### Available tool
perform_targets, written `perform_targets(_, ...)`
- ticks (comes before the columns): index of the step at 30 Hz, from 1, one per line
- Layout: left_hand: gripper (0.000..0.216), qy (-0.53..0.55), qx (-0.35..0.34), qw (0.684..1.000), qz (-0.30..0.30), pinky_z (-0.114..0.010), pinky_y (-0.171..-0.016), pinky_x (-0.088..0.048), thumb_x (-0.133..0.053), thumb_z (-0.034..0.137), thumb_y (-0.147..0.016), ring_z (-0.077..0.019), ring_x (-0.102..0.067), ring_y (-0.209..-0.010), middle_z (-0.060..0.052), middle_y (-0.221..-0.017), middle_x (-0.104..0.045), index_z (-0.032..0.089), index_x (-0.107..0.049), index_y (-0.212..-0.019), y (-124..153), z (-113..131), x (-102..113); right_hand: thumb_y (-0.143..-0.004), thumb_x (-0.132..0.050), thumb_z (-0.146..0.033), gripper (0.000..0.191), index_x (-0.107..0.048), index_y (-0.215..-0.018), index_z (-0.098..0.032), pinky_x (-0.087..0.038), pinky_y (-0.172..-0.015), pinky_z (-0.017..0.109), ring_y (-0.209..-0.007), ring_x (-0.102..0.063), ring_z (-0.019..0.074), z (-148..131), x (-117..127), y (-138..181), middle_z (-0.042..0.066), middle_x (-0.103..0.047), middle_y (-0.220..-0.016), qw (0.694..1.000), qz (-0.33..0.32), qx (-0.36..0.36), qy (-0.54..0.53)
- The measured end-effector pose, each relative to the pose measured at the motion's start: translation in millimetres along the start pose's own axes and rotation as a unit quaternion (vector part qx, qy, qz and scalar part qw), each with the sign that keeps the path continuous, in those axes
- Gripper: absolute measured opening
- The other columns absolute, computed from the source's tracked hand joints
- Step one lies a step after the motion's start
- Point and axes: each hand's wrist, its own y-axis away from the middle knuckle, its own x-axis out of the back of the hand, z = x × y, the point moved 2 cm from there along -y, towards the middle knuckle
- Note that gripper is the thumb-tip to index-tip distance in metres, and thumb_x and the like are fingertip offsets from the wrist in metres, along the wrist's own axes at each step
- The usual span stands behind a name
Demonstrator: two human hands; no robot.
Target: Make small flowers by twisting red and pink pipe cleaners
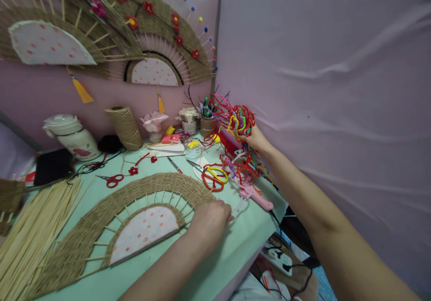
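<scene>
My right hand [255, 138] is closed around a tangled bunch of colourful yarn [240, 117], raised at the table's back right corner. More loose strands hang and lie beneath it. My left hand [212, 222] is at the right end of a woven half-ring fan [151, 184], its fingers curled together; what they hold, if anything, is hidden. The fan lies flat, with thin sticks joining its woven band to a pale, red-dotted half-round centre [146, 229]. Just beyond my left hand are a pink glue gun [256, 196] and scissors with red and yellow handles [213, 177].
Bamboo strips [37, 233] lie at the left. Small red scissors [114, 180], a craft knife [174, 164], a twine spool [124, 127] and a white jug [71, 137] are on the table. Finished fans [151, 18] hang behind. A power strip [278, 259] with cables sits below the right edge.
</scene>
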Motion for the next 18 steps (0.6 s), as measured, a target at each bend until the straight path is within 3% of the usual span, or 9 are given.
perform_targets(7,0.031,0.038,0.072,0.992,0.097,-0.025,-0.064,-0.037,-0.035,0.033,-0.089,-0.0173,-0.060,-0.076,-0.005,-0.080,-0.065,0.021,-0.063,-0.080,12.7,-25.7,23.2,-0.063,-0.067,-0.023,0.033,-0.054,-0.093,-0.016,-0.054,-0.064,0.033,-0.065,-0.062,0.0165,-18.3,9.7,6.6,0.004,-0.067,-0.081,0.981,-0.079,-0.100,-0.148)
perform_targets(10,0.030,0.056,0.103,0.984,0.133,-0.025,-0.065,-0.036,-0.036,0.033,-0.088,-0.0172,-0.059,-0.077,-0.005,-0.081,-0.065,0.021,-0.063,-0.082,16.5,-40.0,23.7,-0.064,-0.068,-0.024,0.031,-0.054,-0.091,-0.017,-0.054,-0.058,0.030,-0.061,-0.062,0.0155,-19.9,11.0,7.4,0.003,-0.068,-0.078,0.970,-0.090,-0.128,-0.186)
perform_targets(18,0.030,0.112,0.147,0.969,0.161,-0.025,-0.064,-0.034,-0.039,0.032,-0.086,-0.0179,-0.059,-0.072,-0.007,-0.075,-0.066,0.020,-0.065,-0.077,22.3,-58.5,17.2,-0.060,-0.072,-0.023,0.038,-0.054,-0.093,-0.019,-0.054,-0.054,0.026,-0.052,-0.060,0.0125,-20.8,10.3,11.6,-0.001,-0.067,-0.072,0.949,-0.101,-0.159,-0.252)
